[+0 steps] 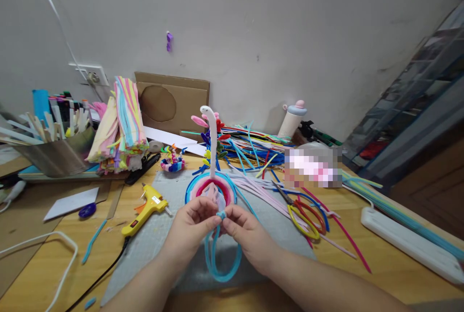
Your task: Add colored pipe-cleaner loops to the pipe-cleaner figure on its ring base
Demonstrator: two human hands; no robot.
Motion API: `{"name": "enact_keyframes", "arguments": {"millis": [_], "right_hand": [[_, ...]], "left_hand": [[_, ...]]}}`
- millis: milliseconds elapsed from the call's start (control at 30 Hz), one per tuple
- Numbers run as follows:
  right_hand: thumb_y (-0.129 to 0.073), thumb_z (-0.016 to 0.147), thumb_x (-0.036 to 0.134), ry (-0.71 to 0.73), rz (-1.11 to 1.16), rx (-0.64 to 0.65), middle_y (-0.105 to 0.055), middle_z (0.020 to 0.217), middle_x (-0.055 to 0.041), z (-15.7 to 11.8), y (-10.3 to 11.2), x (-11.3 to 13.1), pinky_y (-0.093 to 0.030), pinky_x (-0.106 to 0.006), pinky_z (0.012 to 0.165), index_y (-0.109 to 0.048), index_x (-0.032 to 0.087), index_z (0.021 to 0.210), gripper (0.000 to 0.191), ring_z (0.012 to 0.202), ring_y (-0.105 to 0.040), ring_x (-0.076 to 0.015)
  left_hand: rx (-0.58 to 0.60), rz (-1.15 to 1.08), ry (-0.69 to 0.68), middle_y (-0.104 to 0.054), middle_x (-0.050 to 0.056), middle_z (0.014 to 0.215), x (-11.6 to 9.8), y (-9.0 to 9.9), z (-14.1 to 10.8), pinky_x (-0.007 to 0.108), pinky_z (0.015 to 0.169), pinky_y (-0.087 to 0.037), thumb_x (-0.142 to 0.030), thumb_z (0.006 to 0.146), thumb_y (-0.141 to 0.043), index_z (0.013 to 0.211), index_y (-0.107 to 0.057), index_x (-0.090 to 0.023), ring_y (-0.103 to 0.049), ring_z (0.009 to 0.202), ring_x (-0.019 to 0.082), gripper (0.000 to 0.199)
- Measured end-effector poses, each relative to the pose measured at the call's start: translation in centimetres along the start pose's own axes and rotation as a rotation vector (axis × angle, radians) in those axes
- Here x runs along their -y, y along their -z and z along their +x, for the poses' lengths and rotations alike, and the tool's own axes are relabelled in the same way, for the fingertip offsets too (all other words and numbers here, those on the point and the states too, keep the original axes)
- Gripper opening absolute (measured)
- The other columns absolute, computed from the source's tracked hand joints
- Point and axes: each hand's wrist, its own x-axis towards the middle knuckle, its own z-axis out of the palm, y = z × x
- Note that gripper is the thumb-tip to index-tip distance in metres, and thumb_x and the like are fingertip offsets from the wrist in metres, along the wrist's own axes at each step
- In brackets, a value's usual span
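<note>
My left hand (195,220) and my right hand (242,230) meet at the centre, thumbs and fingertips pinched on light-blue pipe cleaners (224,276). A small twisted knot shows between the fingertips, and the rest hangs below as a loop. Just behind my hands is a pipe-cleaner piece with blue, pink and red rings (194,187), partly hidden by my fingers. From its top rises a white curved pipe-cleaner stem (213,145). Coloured petal-like loops (199,121) show behind the stem.
On the left lie a yellow glue gun (145,210) with its cord, a metal bin of sticks (58,152) and pipe-cleaner bundles (128,114). Scissors (299,213), loose pipe cleaners (253,184) and a white power strip (409,244) are on the right. A bottle (291,121) stands behind.
</note>
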Motion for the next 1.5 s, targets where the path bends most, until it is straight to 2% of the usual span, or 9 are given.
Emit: {"name": "enact_keyframes", "arguments": {"millis": [100, 200, 300, 533, 733, 833, 967, 1300, 1500], "right_hand": [[-0.064, 0.075, 0.041, -0.052, 0.057, -0.01, -0.056, 0.072, 0.0007, 0.0, 0.0, -0.5, -0.042, -0.022, 0.06, -0.056, 0.016, 0.079, 0.027, 0.062, -0.052, -0.0101], [-0.068, 0.072, 0.039, -0.096, 0.06, -0.055, -0.055, 0.065, 0.0028, 0.2, 0.2, -0.9, -0.033, -0.017, 0.046, -0.053, 0.016, 0.078, 0.028, 0.048, -0.042, -0.0058], [-0.071, 0.068, 0.038, -0.115, 0.006, -0.098, -0.052, 0.062, 0.0044, 0.3, 0.3, -1.0, -0.025, -0.017, 0.04, -0.054, 0.016, 0.077, 0.029, 0.044, -0.032, -0.0041], [-0.073, 0.065, 0.038, -0.126, -0.145, -0.148, -0.052, 0.059, 0.0043, 0.4, 0.3, -0.6, -0.023, -0.019, 0.042, -0.062, 0.014, 0.073, 0.027, 0.043, -0.032, -0.0038], [-0.071, 0.067, 0.036, -0.121, -0.093, -0.135, -0.047, 0.056, 0.0053, 0.5, 0.8, -0.4, -0.021, -0.018, 0.04, -0.059, 0.013, 0.075, 0.027, 0.044, -0.03, -0.0039], [-0.071, 0.066, 0.035, -0.123, -0.073, -0.125, -0.044, 0.055, 0.0062, 0.6, 0.9, -0.1, -0.02, -0.018, 0.039, -0.058, 0.012, 0.074, 0.028, 0.043, -0.028, -0.0032], [-0.073, 0.065, 0.034, -0.14, -0.057, -0.108, -0.043, 0.053, 0.0067, 0.5, 0.8, 0.2, -0.019, -0.018, 0.039, -0.057, 0.012, 0.073, 0.028, 0.043, -0.028, -0.0028], [-0.074, 0.064, 0.029, -0.213, 0.079, -0.046, -0.042, 0.049, 0.0082, 0.4, 1.0, 0.3, -0.017, -0.018, 0.038, -0.056, 0.013, 0.074, 0.026, 0.038, -0.027, -0.0019], [-0.075, 0.062, 0.03, -0.227, 0.116, -0.05, -0.04, 0.047, 0.0092, 0.5, 0.9, 0.4, -0.015, -0.018, 0.037, -0.056, 0.013, 0.073, 0.028, 0.037, -0.026, -0.0015]], "left_hand": [[-0.004, 0.006, 0.003, -0.063, 0.0, 0.07, 0.0, -0.1, 0.0, 0.019, 0.056, -0.043, -0.02, 0.058, -0.077, 0.074, -0.064, -0.017, -0.054, 0.062, 0.01, 0.021], [-0.018, 0.013, 0.022, -0.063, 0.0, 0.07, 0.1, -0.2, -0.1, 0.019, 0.053, -0.042, -0.02, 0.058, -0.077, 0.075, -0.064, -0.017, -0.054, 0.06, 0.01, 0.022], [-0.052, 0.02, 0.042, -0.062, 0.0, 0.067, 0.1, -0.5, 0.0, 0.019, 0.053, -0.043, -0.019, 0.056, -0.077, 0.073, -0.063, -0.016, -0.054, 0.06, 0.011, 0.022], [-0.024, 0.012, 0.09, -0.06, -0.001, 0.06, 1.0, -0.2, 0.4, 0.02, 0.052, -0.041, -0.022, 0.058, -0.076, 0.067, -0.064, -0.014, -0.051, 0.053, 0.009, 0.017], [-0.037, -0.108, 0.177, -0.063, 0.0, 0.066, 1.0, 0.2, 0.5, 0.019, 0.053, -0.039, -0.024, 0.06, -0.076, 0.073, -0.065, -0.016, -0.051, 0.054, 0.008, 0.019], [0.0, -0.126, 0.203, -0.063, 0.001, 0.067, 0.9, 0.2, 0.3, 0.019, 0.053, -0.038, -0.024, 0.061, -0.076, 0.075, -0.065, -0.016, -0.052, 0.056, 0.008, 0.02], [0.021, -0.142, 0.208, -0.062, 0.0, 0.063, 1.0, 0.0, 0.2, 0.018, 0.049, -0.035, -0.024, 0.06, -0.078, 0.073, -0.066, -0.015, -0.049, 0.052, 0.006, 0.02], [0.035, -0.19, 0.222, -0.067, 0.004, 0.068, 1.0, 0.0, 0.1, 0.022, 0.059, -0.041, -0.024, 0.057, -0.08, 0.073, -0.066, -0.013, -0.058, 0.061, 0.012, 0.023], [0.036, -0.191, 0.219, -0.067, 0.003, 0.069, 0.8, 0.0, 0.0, 0.023, 0.062, -0.042, -0.023, 0.057, -0.08, 0.072, -0.065, -0.014, -0.059, 0.064, 0.012, 0.023]]}}
